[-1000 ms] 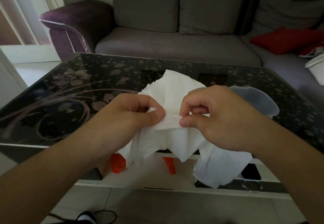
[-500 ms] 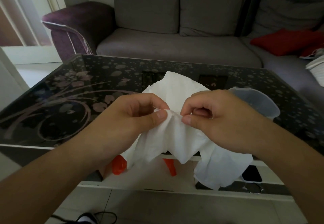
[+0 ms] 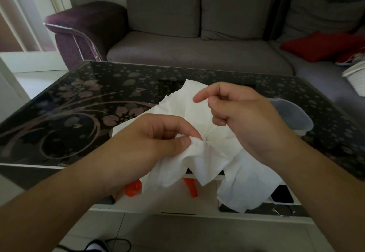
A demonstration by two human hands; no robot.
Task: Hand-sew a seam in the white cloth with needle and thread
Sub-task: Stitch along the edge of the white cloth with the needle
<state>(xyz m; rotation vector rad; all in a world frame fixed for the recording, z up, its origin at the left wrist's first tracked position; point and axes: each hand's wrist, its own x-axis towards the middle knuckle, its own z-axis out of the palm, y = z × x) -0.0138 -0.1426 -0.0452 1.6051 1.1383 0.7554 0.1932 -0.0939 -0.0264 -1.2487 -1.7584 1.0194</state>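
While left hand (image 3: 158, 139) pinches cloth (image 3: 199, 161) at stitch, right hand (image 3: 237, 113), grip pinching thread (image 3: 209, 130) above cloth, pull steadily; avoid puckering.

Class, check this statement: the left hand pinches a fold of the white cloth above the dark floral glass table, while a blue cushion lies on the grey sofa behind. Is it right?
Not quite. The cushion on the grey sofa is red, not blue, as the head view shows. The rest stands: the left hand pinches a fold of the white cloth above the dark floral glass table.
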